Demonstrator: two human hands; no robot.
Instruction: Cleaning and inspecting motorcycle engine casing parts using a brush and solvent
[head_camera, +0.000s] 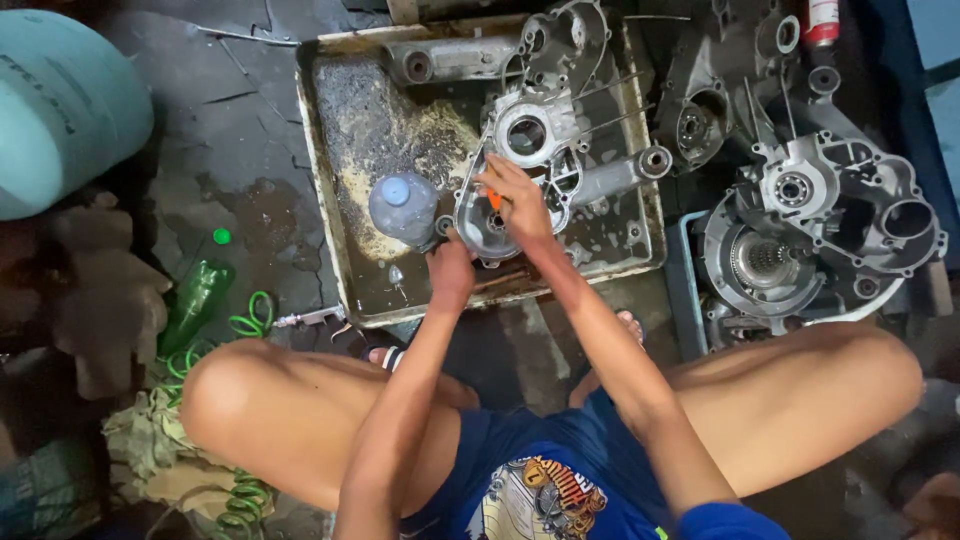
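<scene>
Engine casing (520, 170), a grey cast metal half with round bearing holes, lies in a shallow, grimy metal tray (335, 200) on the floor just ahead of the squatting person's knees. The left hand (450, 268) presses on the casing's near edge at six o'clock, seemingly to steady it; whether its fingers close round anything I cannot tell. The right hand (515, 200) is closed on a small orange-handled tool (493, 199), tip down on the round cover, a grip suited to scraping or brushing. A clear plastic bottle (403, 207) stands in the tray at nine o'clock of the hands. Farther off at three o'clock sits another engine block (820, 225); at nine o'clock, a green bottle (195, 300) and coiled green hose (250, 320).
</scene>
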